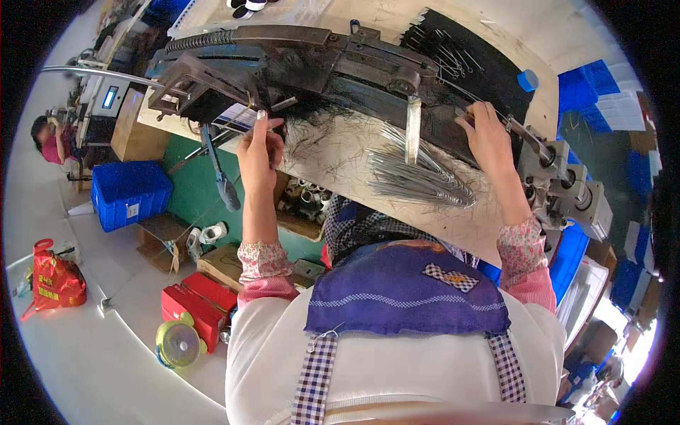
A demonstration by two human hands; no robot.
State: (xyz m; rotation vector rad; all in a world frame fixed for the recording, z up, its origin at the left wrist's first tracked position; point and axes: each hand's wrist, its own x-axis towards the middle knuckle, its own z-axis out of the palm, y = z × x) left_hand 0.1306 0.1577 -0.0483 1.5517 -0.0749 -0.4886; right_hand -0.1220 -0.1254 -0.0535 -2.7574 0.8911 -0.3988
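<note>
A long dark metal machine [375, 67] spans the bench, its surface littered with fine black bristles [315, 145]. At its left end, my left hand [259, 152] is closed beside a metal frame [195, 88], thumb upward; whatever its fingers pinch is too small to make out. My right hand [490, 138] reaches to the right part of the machine, near a spindle [531, 142], with thumb and fingertips drawn together; anything between them cannot be made out. Between the hands lies a bundle of thin metal wires [418, 177], below a pale upright lever [413, 131].
Looped wire pieces [453, 62] lie on a black mat [506, 74] behind the machine, near a blue cap [527, 81]. A motor-like unit [584, 202] is at right. To the left are a blue crate [131, 195], a red box [198, 304] and, farther off, another person [57, 145].
</note>
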